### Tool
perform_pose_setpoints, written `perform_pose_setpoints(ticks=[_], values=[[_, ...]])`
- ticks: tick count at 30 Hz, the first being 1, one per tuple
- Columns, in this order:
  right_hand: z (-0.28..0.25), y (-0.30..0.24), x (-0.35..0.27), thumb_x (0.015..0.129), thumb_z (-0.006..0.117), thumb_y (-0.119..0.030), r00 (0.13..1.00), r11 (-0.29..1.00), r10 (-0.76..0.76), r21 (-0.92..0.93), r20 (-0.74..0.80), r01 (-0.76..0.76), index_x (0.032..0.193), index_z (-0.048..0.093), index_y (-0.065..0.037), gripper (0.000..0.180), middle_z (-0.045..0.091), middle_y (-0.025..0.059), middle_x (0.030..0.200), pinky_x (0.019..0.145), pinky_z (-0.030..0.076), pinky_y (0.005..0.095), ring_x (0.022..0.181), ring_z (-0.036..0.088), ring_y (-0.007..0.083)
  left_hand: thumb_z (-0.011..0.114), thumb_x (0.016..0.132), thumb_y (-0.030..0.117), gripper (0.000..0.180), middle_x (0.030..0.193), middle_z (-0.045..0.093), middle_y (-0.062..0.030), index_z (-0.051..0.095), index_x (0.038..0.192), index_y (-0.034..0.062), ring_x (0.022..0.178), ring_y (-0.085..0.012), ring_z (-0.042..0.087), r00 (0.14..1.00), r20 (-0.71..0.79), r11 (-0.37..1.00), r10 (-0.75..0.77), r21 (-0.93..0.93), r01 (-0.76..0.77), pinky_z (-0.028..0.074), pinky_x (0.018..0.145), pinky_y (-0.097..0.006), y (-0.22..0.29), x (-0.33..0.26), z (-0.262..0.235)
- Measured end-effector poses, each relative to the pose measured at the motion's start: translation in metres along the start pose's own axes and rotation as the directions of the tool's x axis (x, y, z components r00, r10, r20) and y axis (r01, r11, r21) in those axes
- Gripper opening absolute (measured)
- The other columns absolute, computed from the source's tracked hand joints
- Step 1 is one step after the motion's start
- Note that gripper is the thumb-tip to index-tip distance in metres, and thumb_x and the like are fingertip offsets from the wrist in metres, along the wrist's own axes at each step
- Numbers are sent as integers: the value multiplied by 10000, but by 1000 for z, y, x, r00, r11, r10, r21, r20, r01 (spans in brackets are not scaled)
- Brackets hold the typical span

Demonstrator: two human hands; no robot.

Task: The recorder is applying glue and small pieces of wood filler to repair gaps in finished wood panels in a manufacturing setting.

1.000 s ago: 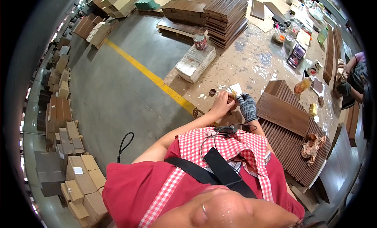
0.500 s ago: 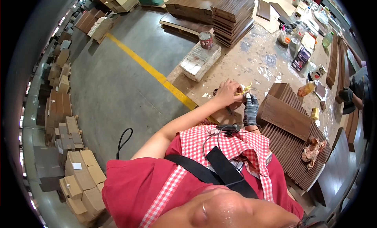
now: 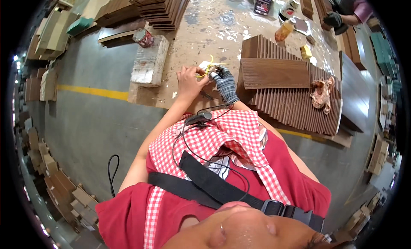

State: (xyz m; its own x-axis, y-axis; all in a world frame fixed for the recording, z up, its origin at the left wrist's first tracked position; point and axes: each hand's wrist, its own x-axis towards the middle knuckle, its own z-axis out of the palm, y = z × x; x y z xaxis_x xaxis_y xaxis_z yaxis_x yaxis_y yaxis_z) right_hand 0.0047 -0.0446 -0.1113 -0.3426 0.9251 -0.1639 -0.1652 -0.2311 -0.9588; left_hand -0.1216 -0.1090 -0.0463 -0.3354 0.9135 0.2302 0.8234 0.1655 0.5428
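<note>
My bare left hand and my right hand, in a grey striped glove, meet over the near edge of the worktable. Both have their fingers pinched together on a thin, tangled yellow strand, whose loose ends stick up. Something whitish lies by the fingertips, too small to make out. Below the hands a small dark object is partly hidden. Just right of my gloved hand stands a row of brown grooved wooden boards, with a wider flat brown board lying across it.
A red-brown can stands on a white-smeared block at left. Stacked brown boards lie behind. A crumpled rag, a yellow block, an orange-filled bottle and a phone are at right, near a co-worker's gloved hand.
The view has turned, so the table and my hands appear farther left and higher. My fingers stay together at the yellow strand.
</note>
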Motion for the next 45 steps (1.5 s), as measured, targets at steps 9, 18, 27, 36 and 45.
perform_pose_setpoints(ticks=[9,18,27,36,45], values=[[-16,-4,-19,857,605,17,1000,996,20,88,-24,-18,1123,567,13,269,630,69,1029,822,480,251,914,584,125,717,663,193,176,812,624,-37,628,769,85,859,-242,525,978,-128,980,164,-96,-177,394,792,-381,9,-5,10],[-2,-29,-22,845,639,-5,1000,990,-16,140,-13,18,1117,558,0,284,628,67,1020,839,482,255,919,589,129,735,662,152,165,819,642,12,655,798,107,830,-203,536,966,-172,970,194,-112,-215,391,804,-362,15,12,-16],[-14,-13,-25,839,667,-44,996,994,76,74,35,-79,1084,557,2,273,619,70,999,813,489,255,911,587,136,723,712,264,175,835,647,9,666,792,119,913,-191,513,979,90,982,182,-68,-176,287,874,-390,13,10,-22],[-17,-19,-22,855,663,-81,996,996,85,24,-21,-84,1041,585,-5,216,625,50,965,780,483,245,859,569,105,725,705,251,206,814,621,-17,617,769,88,882,-216,523,961,79,964,265,-36,-263,315,850,-385,8,9,2],[-29,-6,-19,835,684,-66,992,989,50,146,-119,-32,1171,493,-14,390,594,45,967,782,487,242,860,569,113,729,738,315,271,712,597,-36,579,738,89,809,-240,546,936,150,944,319,-141,-299,355,807,-378,7,21,-7]])
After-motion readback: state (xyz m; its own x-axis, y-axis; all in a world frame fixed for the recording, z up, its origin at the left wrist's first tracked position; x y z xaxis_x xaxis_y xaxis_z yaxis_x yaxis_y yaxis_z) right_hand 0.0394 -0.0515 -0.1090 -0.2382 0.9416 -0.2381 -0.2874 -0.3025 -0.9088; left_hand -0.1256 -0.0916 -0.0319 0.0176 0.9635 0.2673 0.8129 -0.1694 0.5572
